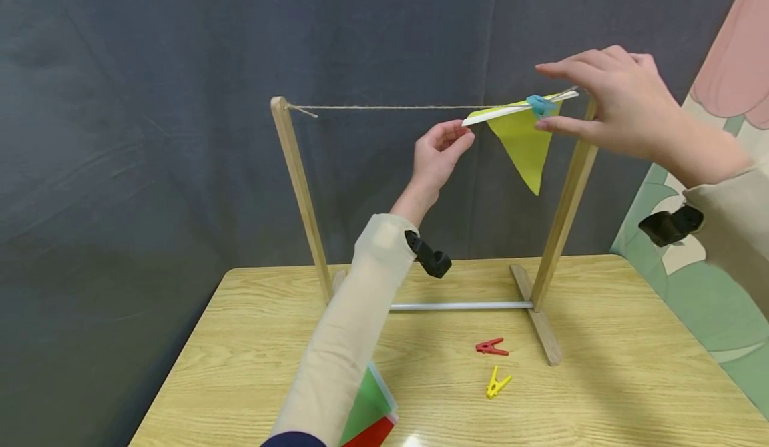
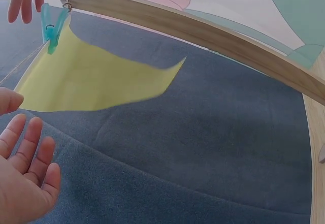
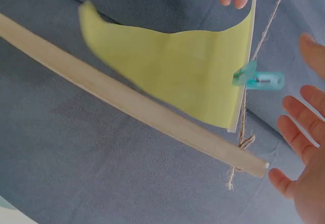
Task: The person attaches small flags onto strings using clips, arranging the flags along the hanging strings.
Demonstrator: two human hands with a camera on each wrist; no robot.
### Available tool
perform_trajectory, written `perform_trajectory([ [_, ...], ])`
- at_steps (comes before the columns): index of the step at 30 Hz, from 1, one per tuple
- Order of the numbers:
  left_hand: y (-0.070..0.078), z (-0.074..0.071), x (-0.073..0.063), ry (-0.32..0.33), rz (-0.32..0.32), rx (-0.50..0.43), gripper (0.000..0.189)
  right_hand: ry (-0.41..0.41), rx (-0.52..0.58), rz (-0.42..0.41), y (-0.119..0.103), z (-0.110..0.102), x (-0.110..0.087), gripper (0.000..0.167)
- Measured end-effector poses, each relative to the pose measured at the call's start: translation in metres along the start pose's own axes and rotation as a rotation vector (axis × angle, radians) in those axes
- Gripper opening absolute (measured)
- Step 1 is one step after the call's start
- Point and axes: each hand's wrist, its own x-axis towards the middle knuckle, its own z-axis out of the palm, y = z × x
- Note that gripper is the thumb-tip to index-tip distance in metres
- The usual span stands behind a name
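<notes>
A yellow triangular pennant (image 1: 524, 143) with a white top edge hangs at the right end of a string (image 1: 384, 107). A light-blue clothespin (image 1: 542, 105) clamps that edge to the string, and the edge slopes down toward the left. My left hand (image 1: 440, 153) is right at the pennant's left corner, thumb and fingers parted in the left wrist view. Around the clothespin's far side, my right hand (image 1: 625, 103) spreads its thumb and fingers apart, holding nothing. The right wrist view shows the clothespin (image 3: 259, 77) clear of the right fingers (image 3: 299, 112).
The string runs between two wooden posts (image 1: 302, 200) joined by a grey bar (image 1: 462, 306) low down. Red (image 1: 492, 347) and yellow (image 1: 497, 383) clothespins lie on the wooden table (image 1: 613, 340). Green (image 1: 368, 400) and red (image 1: 372, 433) pennants lie partly under my left forearm.
</notes>
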Motion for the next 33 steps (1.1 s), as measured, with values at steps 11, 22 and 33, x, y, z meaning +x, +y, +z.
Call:
perform_trajectory([
  [11, -0.001, -0.015, -0.004, -0.044, -0.006, 0.035, 0.026, 0.185, 0.142, -0.190, -0.012, 0.016, -0.015, 0.077],
  [22, 0.001, -0.027, -0.013, -0.067, -0.010, 0.069, 0.027, 0.258, 0.174, -0.215, -0.021, 0.027, -0.029, 0.067],
  [33, 0.000, -0.041, -0.024, -0.112, -0.019, 0.062, 0.030, 0.290, 0.189, -0.235, -0.023, 0.040, -0.042, 0.062],
])
